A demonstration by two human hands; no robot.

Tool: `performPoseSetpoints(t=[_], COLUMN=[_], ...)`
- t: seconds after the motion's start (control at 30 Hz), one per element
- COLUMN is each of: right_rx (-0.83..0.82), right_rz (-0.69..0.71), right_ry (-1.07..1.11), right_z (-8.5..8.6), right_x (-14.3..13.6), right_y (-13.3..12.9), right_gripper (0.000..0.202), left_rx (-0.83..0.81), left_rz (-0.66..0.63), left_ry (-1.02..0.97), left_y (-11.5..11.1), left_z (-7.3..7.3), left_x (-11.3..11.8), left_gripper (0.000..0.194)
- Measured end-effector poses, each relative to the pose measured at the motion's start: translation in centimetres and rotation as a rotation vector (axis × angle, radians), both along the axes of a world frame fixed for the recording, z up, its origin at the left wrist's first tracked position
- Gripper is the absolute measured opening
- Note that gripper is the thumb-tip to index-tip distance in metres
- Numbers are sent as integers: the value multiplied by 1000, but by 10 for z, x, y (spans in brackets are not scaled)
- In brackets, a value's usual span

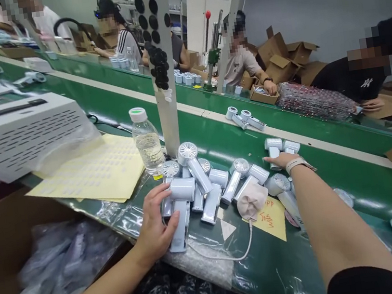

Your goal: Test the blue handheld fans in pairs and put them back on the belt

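The two hands are held well apart. The left hand (157, 220) is laid on a light-blue fan (181, 229), with the fingers at its barrel-shaped head and the thumb against its handle; whether it is firmly gripped or merely steadied cannot be told. The right hand (281, 160) is stretched forward to a pair of fans (273, 144), touching or just beside the nearer one; its grip cannot be made out.

Each fan is best taken by the handle and lifted straight up, since the grilles and glossy shells could be scratched where pieces are crowded. Neighbouring pieces are best steadied lightly, so that the heap is not made to slide.

The left-hand fan is smooth and pale, with a cylindrical head set across a flat, slotted handle. Between the hands, more fans (200, 175) are heaped on the green tabletop (250, 273), some with round, spoked grilles turned upward.

Just short of the right hand, a crumpled white cover (251, 201) is seen on a yellow note (274, 226) marked in red, with a white cable (233, 259) looped toward the left hand. Beyond the left hand, a clear bottle (148, 146) is stood beside yellow sheets (112, 171).
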State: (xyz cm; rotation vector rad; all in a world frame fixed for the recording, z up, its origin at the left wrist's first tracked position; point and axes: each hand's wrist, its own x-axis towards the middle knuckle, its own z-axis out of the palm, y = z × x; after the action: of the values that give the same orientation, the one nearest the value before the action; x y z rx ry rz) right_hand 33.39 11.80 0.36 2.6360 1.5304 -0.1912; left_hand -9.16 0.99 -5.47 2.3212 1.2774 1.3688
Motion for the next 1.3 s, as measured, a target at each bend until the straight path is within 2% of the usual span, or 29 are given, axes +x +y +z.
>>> performPoseSetpoints(t=[0.1, 0.2, 0.27, 0.33, 0.4, 0.43, 0.47, 0.5, 0.57, 0.67, 0.8, 0.83, 0.9, 1.0, 1.07, 1.13, 1.2, 1.3], right_rx=[-1, 83, 163, 269, 539, 637, 701, 735, 758, 744, 673, 631, 519, 405, 390, 375, 349, 318], right_rz=[-11, 49, 115, 214, 428, 516, 584, 635, 673, 672, 641, 591, 417, 190, 191, 256, 334, 325], right_ry=[84, 184, 249, 320, 398, 406, 398, 368, 304, 342, 608, 646, 572, 330, 323, 397, 586, 1146], right_z=[17, 46, 63, 72, 73, 69, 65, 59, 46, 32, 20, 16, 2, -21, -31, -33, -27, -16], right_x=[-17, -29, -47, -77, -114, -133, -151, -166, -188, -198, -192, -189, -183, -176, -175, -178, -183, -191], right_y=[-2, -29, -60, -96, -133, -150, -166, -180, -201, -222, -231, -230, -221, -205, -199, -202, -211, -225], right_gripper=[30, 33, 41, 42, 39, 38, 39, 40, 45, 46, 25, 28, 34, 19, 11, 13, 14, 5], left_rx=[8, 82, 159, 126, -105, -314, -499, -657, -882, -1006, -1064, -1054, -992, -927, -918, -912, -911, -966], left_rz=[12, 32, -52, -259, -525, -638, -758, -855, -934, -882, -753, -725, -704, -756, -785, -792, -755, -684], left_ry=[3, -30, -36, -57, -187, -300, -494, -672, -941, -1105, -1121, -1117, -1100, -1040, -1003, -997, -1045, -1177], left_y=[-1, -7, -13, -21, -29, -32, -35, -38, -43, -47, -41, -37, -29, -17, -11, -8, -7, -9], left_z=[2, 7, 15, 27, 42, 49, 55, 60, 65, 62, 47, 44, 41, 42, 44, 48, 53, 63], left_x=[-2, -4, 2, 17, 41, 55, 67, 79, 95, 102, 94, 91, 84, 75, 71, 70, 70, 74], left_gripper=[41, 41, 39, 38, 42, 55, 62, 62, 56, 45, 51, 52, 54, 60, 64, 66, 65, 63])
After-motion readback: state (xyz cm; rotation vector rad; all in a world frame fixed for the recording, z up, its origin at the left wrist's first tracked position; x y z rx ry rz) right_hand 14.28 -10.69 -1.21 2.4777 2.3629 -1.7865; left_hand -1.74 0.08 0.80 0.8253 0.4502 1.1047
